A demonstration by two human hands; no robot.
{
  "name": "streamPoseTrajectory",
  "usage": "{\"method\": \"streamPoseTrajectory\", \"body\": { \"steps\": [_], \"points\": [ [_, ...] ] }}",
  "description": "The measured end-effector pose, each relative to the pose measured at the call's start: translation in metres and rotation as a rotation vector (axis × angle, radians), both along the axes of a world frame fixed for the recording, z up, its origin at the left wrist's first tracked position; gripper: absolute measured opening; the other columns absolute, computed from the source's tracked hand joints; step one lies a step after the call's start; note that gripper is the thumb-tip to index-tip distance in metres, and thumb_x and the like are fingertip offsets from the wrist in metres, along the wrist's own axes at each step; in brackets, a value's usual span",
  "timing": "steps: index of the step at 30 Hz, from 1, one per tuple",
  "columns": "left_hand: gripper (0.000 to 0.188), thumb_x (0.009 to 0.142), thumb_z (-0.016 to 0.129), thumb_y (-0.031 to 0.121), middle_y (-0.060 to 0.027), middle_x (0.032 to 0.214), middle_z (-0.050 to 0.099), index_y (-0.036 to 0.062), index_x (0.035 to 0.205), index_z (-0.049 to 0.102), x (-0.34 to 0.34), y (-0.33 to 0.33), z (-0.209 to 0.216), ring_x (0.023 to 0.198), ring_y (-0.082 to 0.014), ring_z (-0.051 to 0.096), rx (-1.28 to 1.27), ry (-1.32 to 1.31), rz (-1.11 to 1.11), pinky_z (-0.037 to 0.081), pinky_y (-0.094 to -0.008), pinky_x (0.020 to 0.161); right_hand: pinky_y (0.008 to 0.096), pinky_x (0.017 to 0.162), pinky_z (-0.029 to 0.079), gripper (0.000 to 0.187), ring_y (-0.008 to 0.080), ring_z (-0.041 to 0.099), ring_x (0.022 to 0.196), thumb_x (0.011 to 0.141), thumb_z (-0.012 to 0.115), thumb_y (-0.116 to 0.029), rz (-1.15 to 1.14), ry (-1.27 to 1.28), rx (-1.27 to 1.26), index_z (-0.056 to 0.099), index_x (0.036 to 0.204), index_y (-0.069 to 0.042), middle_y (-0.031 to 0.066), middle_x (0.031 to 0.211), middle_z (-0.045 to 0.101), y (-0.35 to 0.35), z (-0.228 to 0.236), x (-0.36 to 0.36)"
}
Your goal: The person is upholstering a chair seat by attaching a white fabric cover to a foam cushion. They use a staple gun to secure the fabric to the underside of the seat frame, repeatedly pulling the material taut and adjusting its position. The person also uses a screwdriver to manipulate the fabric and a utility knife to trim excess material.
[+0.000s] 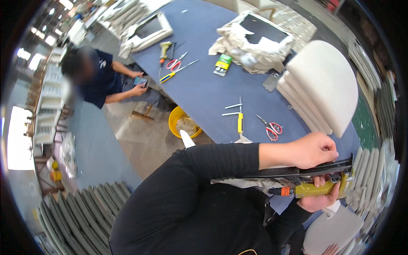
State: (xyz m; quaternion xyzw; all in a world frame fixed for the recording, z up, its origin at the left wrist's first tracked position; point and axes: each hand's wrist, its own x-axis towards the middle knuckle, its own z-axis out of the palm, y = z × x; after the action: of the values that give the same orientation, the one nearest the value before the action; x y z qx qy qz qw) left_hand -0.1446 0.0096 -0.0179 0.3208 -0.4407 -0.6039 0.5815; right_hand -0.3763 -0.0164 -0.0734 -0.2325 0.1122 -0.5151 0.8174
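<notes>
A yellow-green air staple gun (318,189) with a long black magazine is gripped in my right hand (321,199), which wraps round its body from the near side. An orange and black coupling sits at its left end. My left hand (312,151) reaches across from the left and is closed just above the black magazine. Its fingertips are curled down near the magazine's right part, and what they hold, if anything, is hidden. Beyond my left forearm lie red-handled scissors (272,131) and a yellow-handled screwdriver (240,122), with thin metal strips (231,113) beside it.
Padded beige panels (323,85) stack at the table's right. Fabric-covered frames (255,38) lie at the back of the blue table (199,93), near another staple gun (165,51). A person (102,76) holds a phone at left, near a yellow bucket (173,123). Another hand (330,249) shows lower right.
</notes>
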Motion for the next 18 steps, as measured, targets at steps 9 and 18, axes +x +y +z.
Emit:
{"method": "streamPoseTrajectory", "body": {
  "steps": [9, 18],
  "points": [
    [0.028, 0.116, 0.063, 0.029, -0.0046, 0.091, 0.076, 0.0034, 0.107, 0.071, 0.07, 0.034, -0.114, 0.086, -0.0129, 0.076, 0.153, -0.076, 0.408, 0.062, -0.03, 0.074, 0.0313, 0.079, 0.055, 0.055, 0.0128, 0.055, 0.077, 0.102, 0.077, -0.021, 0.181, -0.002, -0.059, 0.039, 0.137, -0.006, 0.0037, 0.09, 0.05, -0.009, 0.03, 0.014],
    [0.024, 0.109, 0.07, 0.031, -0.0096, 0.099, 0.079, 0.007, 0.11, 0.074, 0.222, 0.256, -0.313, 0.09, -0.0227, 0.076, 0.955, -0.567, 0.527, 0.061, -0.0408, 0.081, 0.0331, 0.073, 0.06, 0.055, 0.0169, 0.054, 0.085, 0.104, 0.074, -0.015, 0.097, -0.027, -0.27, 0.05, 0.153, -0.007, 0.0106, 0.127, 0.043, -0.005, 0.028, 0.026]
  ]
}}
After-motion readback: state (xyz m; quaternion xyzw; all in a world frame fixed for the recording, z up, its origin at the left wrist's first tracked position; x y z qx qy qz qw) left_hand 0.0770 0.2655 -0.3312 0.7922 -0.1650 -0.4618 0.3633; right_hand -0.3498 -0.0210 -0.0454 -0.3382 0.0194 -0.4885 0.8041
